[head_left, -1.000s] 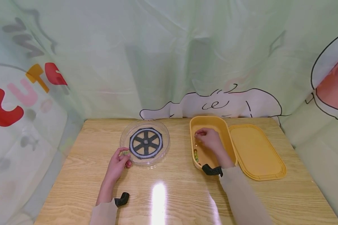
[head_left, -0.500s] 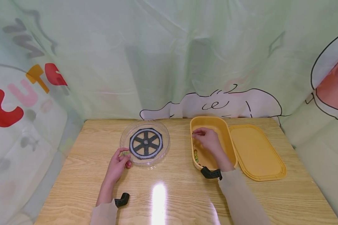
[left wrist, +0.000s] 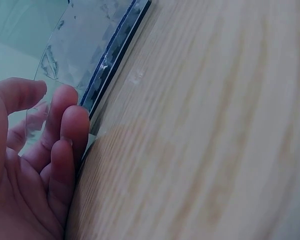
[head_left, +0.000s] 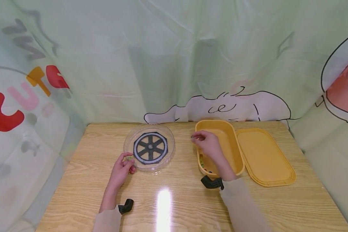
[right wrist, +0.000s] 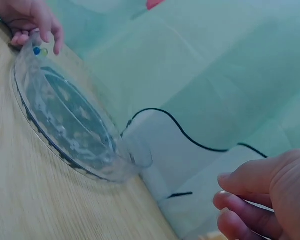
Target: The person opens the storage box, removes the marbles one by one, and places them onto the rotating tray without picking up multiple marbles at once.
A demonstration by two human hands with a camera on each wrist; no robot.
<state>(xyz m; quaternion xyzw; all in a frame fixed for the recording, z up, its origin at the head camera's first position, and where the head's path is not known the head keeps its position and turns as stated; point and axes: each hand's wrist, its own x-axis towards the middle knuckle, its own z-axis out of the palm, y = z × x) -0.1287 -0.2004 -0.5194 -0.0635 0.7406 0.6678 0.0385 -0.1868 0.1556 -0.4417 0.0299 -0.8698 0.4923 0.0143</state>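
Observation:
My left hand holds the near-left rim of a round clear plastic dish, thumb and fingers on either side of its wall. A dark six-spoked wheel shape shows at the dish's middle. In the right wrist view, a blue marble and a yellow-green marble lie in the dish beside that hand. My right hand is over the left wall of a yellow tub, pinching a small dark marble at its fingertips. Its fingers mostly hide the marble. Several marbles lie along the tub's left side.
A yellow lid lies flat on the wooden table, against the tub's right side. Bare wood separates dish and tub. A printed curtain hangs behind the table's back edge.
My right hand has moved left, from inside the tub to over its left wall, with a small marble now at its fingertips. My left hand and the dish have stayed put.

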